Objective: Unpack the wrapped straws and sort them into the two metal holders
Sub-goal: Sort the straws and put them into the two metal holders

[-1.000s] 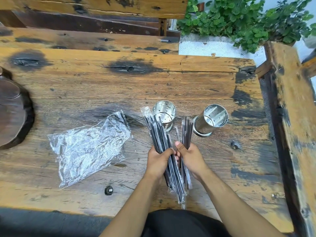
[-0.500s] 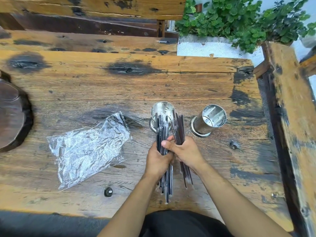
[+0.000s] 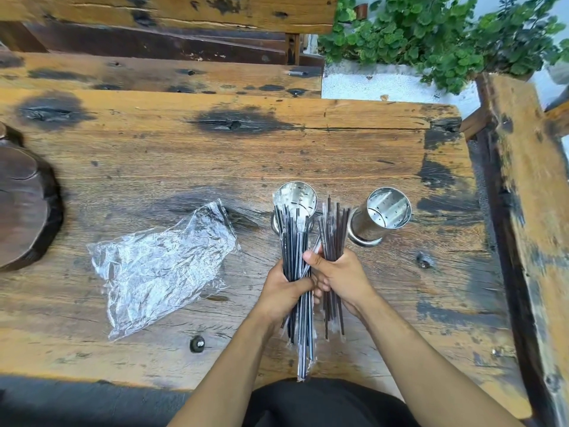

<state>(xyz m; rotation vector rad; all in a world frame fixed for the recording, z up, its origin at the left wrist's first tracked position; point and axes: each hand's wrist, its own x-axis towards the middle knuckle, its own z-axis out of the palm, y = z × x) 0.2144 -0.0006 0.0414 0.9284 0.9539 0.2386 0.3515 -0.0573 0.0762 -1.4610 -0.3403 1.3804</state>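
Splitting straws: left hand (image 3: 284, 291) grips one bundle (image 3: 294, 241), right hand (image 3: 341, 277) another (image 3: 334, 229). Next, probably lowering each into the far holders (image 3: 380, 215)

One view only — a wide-angle camera worn on the person's head, looking forward and steeply down onto the wooden table (image 3: 215, 155). It sits close above the forearms, which enter from the bottom edge. The table fills most of the frame; its far edge, a bench and green plants (image 3: 431, 35) run along the top — lines bend toward the edges.
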